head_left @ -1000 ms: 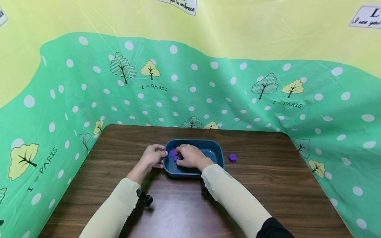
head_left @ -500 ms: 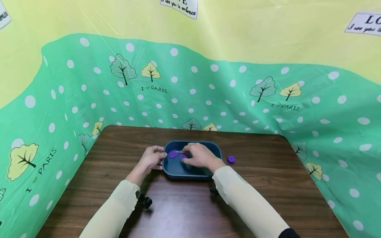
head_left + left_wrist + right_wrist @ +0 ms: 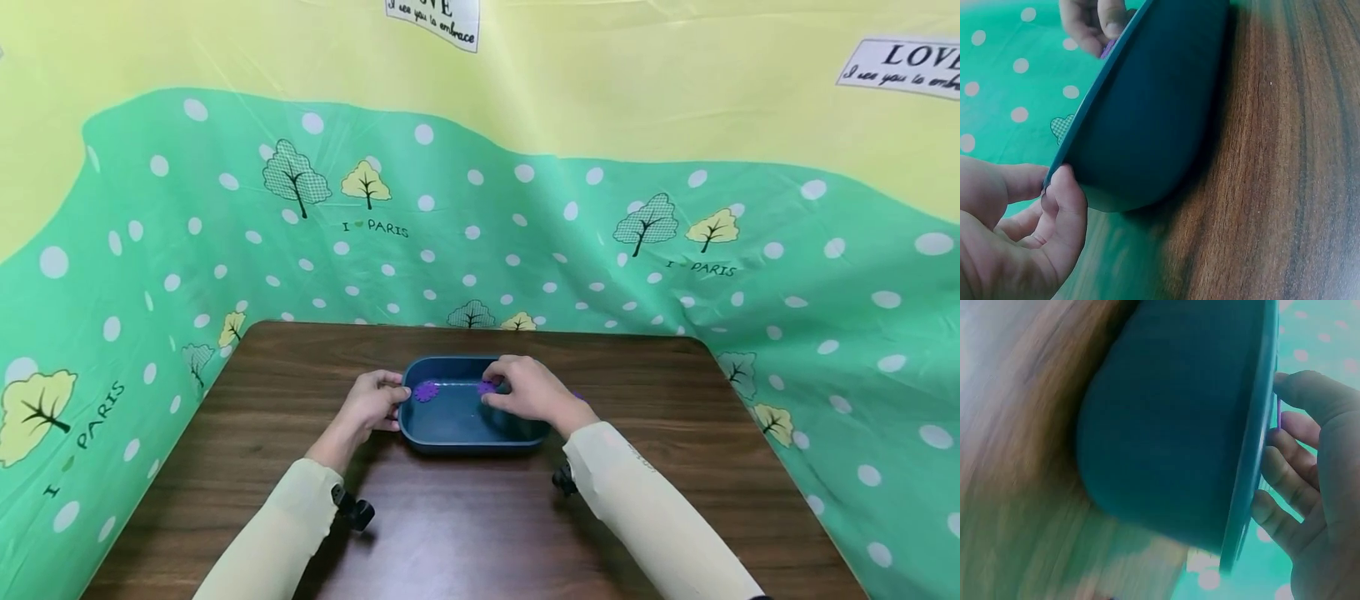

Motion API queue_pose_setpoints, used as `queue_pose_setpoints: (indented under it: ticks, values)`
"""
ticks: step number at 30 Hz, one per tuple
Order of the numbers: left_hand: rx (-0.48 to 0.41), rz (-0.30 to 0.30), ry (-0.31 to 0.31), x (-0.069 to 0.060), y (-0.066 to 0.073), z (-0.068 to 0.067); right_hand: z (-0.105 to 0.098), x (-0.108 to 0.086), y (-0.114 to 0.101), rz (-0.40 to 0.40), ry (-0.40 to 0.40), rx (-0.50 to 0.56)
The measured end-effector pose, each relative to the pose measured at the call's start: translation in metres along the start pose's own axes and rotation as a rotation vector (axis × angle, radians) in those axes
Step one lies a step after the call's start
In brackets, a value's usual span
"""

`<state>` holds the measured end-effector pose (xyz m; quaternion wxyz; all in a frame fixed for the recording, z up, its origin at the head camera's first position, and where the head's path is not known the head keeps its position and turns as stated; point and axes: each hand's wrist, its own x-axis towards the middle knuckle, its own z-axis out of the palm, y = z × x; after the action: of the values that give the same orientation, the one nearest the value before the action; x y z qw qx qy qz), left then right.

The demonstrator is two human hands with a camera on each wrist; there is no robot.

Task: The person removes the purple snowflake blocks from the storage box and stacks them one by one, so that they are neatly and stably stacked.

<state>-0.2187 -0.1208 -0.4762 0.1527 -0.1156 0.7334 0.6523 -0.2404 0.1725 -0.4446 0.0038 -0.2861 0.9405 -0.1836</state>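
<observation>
A dark blue rectangular tray (image 3: 461, 445) stands on the table. At its left end my left hand (image 3: 367, 402) pinches the rim between thumb and fingers, which the left wrist view shows close up. My right hand (image 3: 528, 388) is over the tray's right half, pinching a purple notched plastic disc (image 3: 487, 387) between thumb and fingertips. In the right wrist view only a thin edge of that disc (image 3: 1279, 412) shows past the rim. Another purple notched disc (image 3: 427, 391) lies inside the tray at the left, near my left thumb.
Just right of the tray, a bit of purple (image 3: 577, 397) shows on the brown wooden table (image 3: 465, 517), mostly hidden behind my right hand. A green and yellow printed cloth (image 3: 480, 250) hangs around the table's back and sides.
My right hand has moved right across the tray with a purple disc, away from the disc left in it. The left hand has kept its hold on the rim.
</observation>
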Motion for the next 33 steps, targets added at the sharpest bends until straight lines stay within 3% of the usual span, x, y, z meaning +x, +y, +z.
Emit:
queue_pose_setpoints:
  ticks: [18,33]
  values:
    - [-0.005,-0.001,-0.003,-0.002,0.001,0.001,-0.026,-0.040,0.047,0.081,0.073,0.045]
    - [-0.017,0.003,0.009,-0.002,-0.001,0.002,-0.025,-0.066,0.089,0.215,0.113,0.031]
